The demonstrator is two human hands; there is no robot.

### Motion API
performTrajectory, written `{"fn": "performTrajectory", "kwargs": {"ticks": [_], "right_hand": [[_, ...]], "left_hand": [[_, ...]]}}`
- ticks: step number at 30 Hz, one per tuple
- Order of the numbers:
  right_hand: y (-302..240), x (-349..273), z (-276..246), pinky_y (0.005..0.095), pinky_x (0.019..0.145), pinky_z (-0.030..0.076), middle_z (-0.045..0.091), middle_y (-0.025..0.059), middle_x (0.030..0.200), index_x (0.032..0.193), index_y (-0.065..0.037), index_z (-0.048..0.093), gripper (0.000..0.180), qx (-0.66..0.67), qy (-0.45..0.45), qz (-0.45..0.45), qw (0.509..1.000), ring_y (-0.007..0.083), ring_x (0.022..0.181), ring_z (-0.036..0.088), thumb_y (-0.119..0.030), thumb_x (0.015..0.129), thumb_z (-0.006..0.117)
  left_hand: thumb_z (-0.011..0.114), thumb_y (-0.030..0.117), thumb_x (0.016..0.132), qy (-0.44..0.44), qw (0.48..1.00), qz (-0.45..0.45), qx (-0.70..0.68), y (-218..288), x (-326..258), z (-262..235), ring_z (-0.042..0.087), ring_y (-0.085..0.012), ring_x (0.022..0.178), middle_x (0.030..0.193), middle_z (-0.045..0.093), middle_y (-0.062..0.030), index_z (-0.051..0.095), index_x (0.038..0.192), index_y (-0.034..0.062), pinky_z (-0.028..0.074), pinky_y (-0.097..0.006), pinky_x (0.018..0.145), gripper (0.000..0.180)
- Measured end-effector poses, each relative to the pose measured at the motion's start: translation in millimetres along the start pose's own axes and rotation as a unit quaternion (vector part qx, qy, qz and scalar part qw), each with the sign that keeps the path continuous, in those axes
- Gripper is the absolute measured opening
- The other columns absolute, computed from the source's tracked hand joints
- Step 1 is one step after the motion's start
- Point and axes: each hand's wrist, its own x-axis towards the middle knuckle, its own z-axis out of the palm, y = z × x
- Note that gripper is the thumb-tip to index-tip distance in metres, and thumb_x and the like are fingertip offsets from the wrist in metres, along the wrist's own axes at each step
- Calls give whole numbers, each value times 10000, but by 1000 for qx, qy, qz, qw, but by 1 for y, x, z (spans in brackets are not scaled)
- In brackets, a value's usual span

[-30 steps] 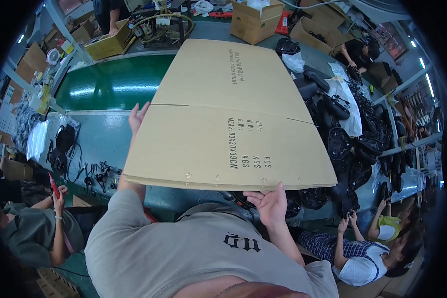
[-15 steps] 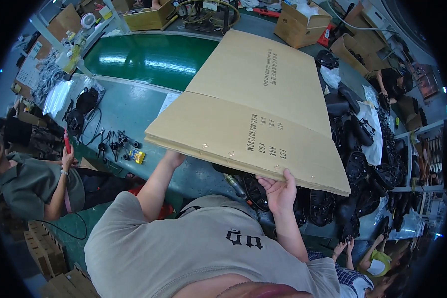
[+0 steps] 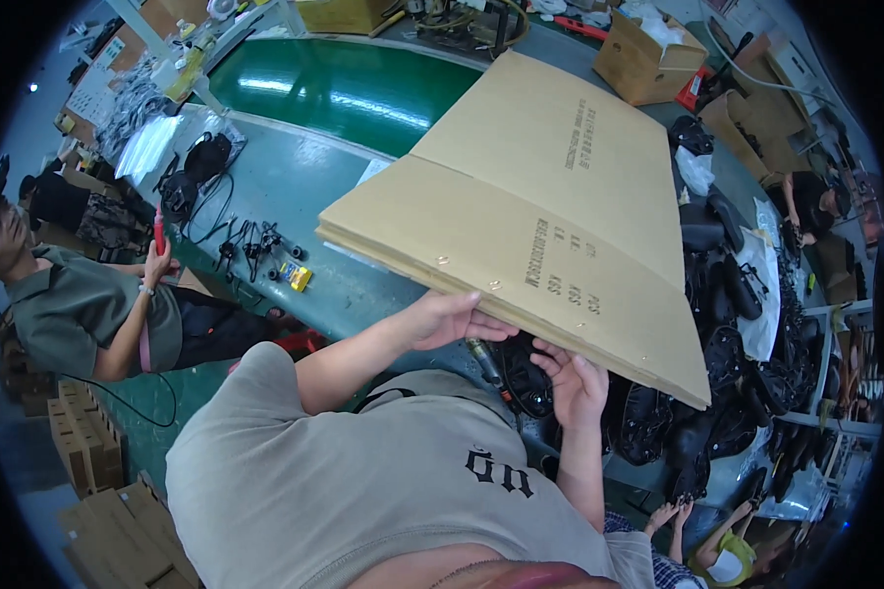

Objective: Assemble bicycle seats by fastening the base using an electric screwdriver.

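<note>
A flattened cardboard carton (image 3: 521,211) with a crease across its middle and dark print slants up and away in front of me. Its near edge shows several layers and metal staples. My left hand (image 3: 447,319) is closed on that edge near its middle, thumb against the cardboard and fingers below. Just to the right, my right hand (image 3: 572,385) is palm up, with curled fingers at the underside of the same edge and its thumb close to it. Partly hidden under the carton is a power-tool-like cylinder (image 3: 483,361) beside black parts.
Many black padded parts (image 3: 692,432) cover the bench on the right. On the left lie black cables (image 3: 250,245) and a yellow packet (image 3: 295,275). A green belt (image 3: 334,93) runs behind. A person (image 3: 98,304) holding a red tool stands left; other people work right.
My left hand has come from the carton's left end to the middle of its near edge. My right thumb has dropped off the top face. The view has shifted, with the carton further right.
</note>
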Motion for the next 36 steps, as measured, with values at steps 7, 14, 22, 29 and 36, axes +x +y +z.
{"fn": "performTrajectory", "kwargs": {"ticks": [7, 14, 22, 29, 36], "right_hand": [[7, 27, -61, 386, 1031, 538, 669, 165, 1302, 1374, -1, 589, 502, -312, -47, 39, 948, 254, 1229, 646, 56, 883, 673], [-7, 36, -69, 325, 854, 555, 710, 122, 1063, 1251, 21, 644, 358, -405, 19, 2, 914, 179, 975, 682, -25, 905, 720], [-148, -7, 15, 400, 903, 571, 750, 194, 1106, 1315, -17, 633, 564, -588, -444, 206, 645, 352, 1058, 719, -421, 938, 748], [-270, 133, 46, 321, 810, 584, 751, 70, 1034, 1506, -4, 420, 688, -561, -221, -23, 797, 170, 858, 720, -247, 957, 755], [-306, 273, 67, 296, 492, 519, 747, 127, 918, 1246, 40, 676, 367, -522, -142, -1, 841, 166, 605, 668, -164, 941, 698]], "left_hand": [[459, 401, 1105, 61, 998, 10, 11, 18, 12, 14, 681, -402, 1182, 1353, 622, -268, 424, 1479, -53, 588, -453, 1002, 590], [425, 408, 1107, 59, 998, 12, -13, 24, 21, 22, 682, -420, 1168, 1346, 619, -284, 395, 1489, -71, 603, -439, 977, 613], [441, 378, 1096, 65, 998, 5, 17, 27, 21, 31, 697, -402, 1138, 1329, 625, -294, 394, 1492, -68, 620, -418, 942, 598], [459, 350, 1088, 86, 996, 7, -30, 15, 15, 27, 694, -414, 1142, 1332, 619, -300, 386, 1489, -75, 618, -431, 964, 589], [484, 350, 1079, 104, 994, 0, -24, 14, 11, 22, 682, -443, 1150, 1329, 616, -317, 411, 1474, -93, 618, -440, 967, 598]]}}
